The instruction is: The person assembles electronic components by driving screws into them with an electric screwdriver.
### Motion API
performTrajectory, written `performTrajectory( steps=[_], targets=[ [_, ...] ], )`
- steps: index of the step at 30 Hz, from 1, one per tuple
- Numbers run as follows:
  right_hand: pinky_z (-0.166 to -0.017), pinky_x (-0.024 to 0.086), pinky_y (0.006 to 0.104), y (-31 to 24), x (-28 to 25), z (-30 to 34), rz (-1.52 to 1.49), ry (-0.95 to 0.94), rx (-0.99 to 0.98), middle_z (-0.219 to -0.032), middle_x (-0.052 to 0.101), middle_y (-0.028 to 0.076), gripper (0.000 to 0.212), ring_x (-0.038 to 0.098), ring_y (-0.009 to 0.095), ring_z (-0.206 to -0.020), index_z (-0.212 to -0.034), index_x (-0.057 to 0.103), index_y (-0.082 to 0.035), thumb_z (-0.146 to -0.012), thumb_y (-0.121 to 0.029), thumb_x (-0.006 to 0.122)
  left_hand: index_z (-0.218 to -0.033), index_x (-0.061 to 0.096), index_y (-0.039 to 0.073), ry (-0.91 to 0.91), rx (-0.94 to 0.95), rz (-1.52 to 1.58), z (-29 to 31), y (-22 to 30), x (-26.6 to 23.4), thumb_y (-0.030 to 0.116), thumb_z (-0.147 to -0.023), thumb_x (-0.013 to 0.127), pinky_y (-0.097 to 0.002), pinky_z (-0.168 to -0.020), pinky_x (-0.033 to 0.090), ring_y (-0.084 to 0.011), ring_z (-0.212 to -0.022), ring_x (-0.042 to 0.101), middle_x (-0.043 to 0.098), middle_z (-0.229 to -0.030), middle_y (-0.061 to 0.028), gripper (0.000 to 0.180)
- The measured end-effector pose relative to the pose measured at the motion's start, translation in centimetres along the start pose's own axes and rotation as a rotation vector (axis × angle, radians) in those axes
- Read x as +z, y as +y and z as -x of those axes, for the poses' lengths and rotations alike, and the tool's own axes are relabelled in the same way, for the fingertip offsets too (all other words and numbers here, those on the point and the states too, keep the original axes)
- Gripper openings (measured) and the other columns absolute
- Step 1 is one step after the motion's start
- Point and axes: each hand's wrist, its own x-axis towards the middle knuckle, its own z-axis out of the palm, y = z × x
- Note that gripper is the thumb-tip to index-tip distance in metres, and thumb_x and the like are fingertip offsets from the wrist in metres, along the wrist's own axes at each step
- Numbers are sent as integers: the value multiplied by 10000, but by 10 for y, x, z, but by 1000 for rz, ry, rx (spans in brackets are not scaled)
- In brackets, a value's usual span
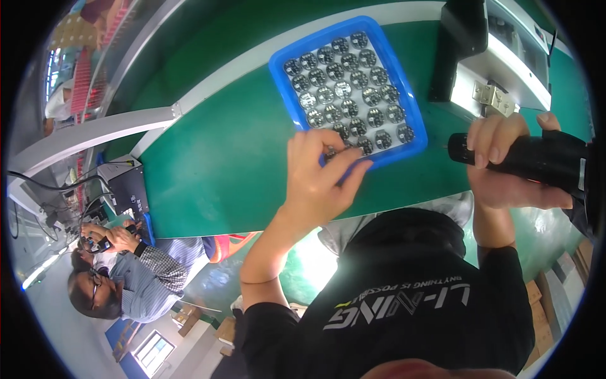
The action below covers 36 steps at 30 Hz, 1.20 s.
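A blue tray (413, 95) lies on the green table, filled with rows of small round circuit boards (358, 79) on a white base. Over its near left corner is my left hand (319, 174), fingers curled down in a pinch around one of the round boards, which is partly hidden by the fingers. My right hand (499, 186), right of the tray, is closed around a thick black cylindrical device (533, 158). The device is held level above the table's near right part, its far right end running into the dark rim of the view.
A black and silver machine (505, 66) with a metal block (494, 98) stands at the back right. White frame rails (95, 136) border the green table (214, 158). At far left, another person (151, 268) works beside a black box (126, 183) and cables.
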Motion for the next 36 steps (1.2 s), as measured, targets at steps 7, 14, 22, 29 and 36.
performTrajectory(
  steps=[7,14,22,29,36],
  targets=[
    [-568,435,320,-2,18,9,6,202,69,-665,522,45,1017,502,167,-500,-1327,357,-147,-675,-922,442,-951,705,25,-155,134,-215,5,18,-2,215,-707,810,-393,-744,402,-285,-905,533,573,-1119,-123,327],
    [-528,413,322,-5,28,7,8,225,34,-636,507,51,1028,477,173,-479,-1342,366,-153,-669,-928,438,-943,681,0,-194,236,-109,2,6,-3,186,-729,779,-429,-809,422,-314,-1002,516,553,-1200,-152,300],
    [-622,409,363,18,47,-27,-3,-206,-52,-746,516,54,1038,484,181,-555,-1397,404,-208,-675,-953,371,-939,691,2,-104,328,-172,9,-14,10,226,-740,747,-408,-758,382,-246,-811,483,523,-927,-82,305],
    [-552,401,358,48,66,-17,4,-146,121,-670,495,58,1076,462,188,-506,-1404,408,-225,-645,-980,302,-958,702,15,-107,236,-162,19,-12,9,194,-713,738,-391,-733,375,-239,-802,479,482,-874,-68,306],
    [-512,393,355,64,71,-1,48,-50,157,-633,496,72,1052,448,191,-470,-1311,402,-181,-640,-984,286,-946,699,6,-44,230,-107,27,-11,16,189,-695,740,-391,-726,368,-237,-805,474,471,-863,-63,312]
  ],
)
